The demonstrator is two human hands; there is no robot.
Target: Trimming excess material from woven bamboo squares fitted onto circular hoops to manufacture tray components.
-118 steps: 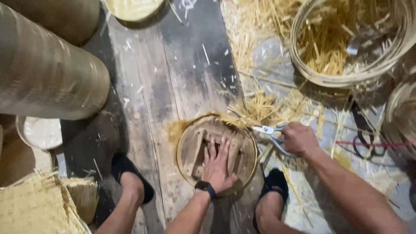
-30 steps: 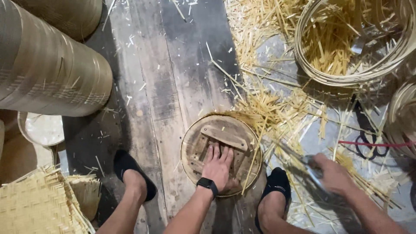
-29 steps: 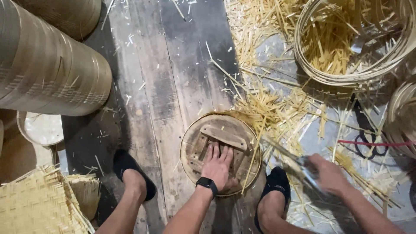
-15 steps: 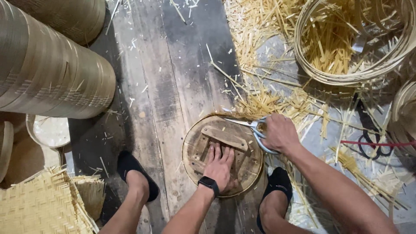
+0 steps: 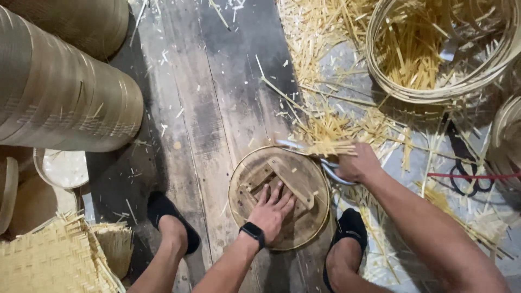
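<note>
A: Report hand status against the frame half a second earlier.

B: The left hand (image 5: 272, 209) has not moved: fingers spread, palm pressed flat on the wooden slats inside the round bamboo tray (image 5: 279, 196), which lies on the plank floor (image 5: 201, 108) between the person's two feet. A black wristband (image 5: 253, 233) sits on that wrist. The right hand (image 5: 355, 163) remains at the tray's upper right rim, closed around the handles of a pair of scissors (image 5: 332, 172). The blades now reach further left along the upper rim, where loose straw-coloured trimmings (image 5: 325, 144) lie.

A: Packages, labels, signs?

B: A red cord (image 5: 472, 175) runs in from the right edge. Beside it, dark scissors (image 5: 461, 163) lie on the floor.

A: Materials and shapes outward?

B: Tray: thin bent bamboo hoop, flat slats crossing inside. Upper right: large open bamboo ring (image 5: 439, 51) holding cut splints. Left: stacked cylinder of bamboo hoops (image 5: 65, 103), smooth and banded. Lower left: square woven mat (image 5: 49, 260) with frayed ends. Black slippers (image 5: 168, 214) on both feet. Floor: worn, dark, littered with chips.
</note>
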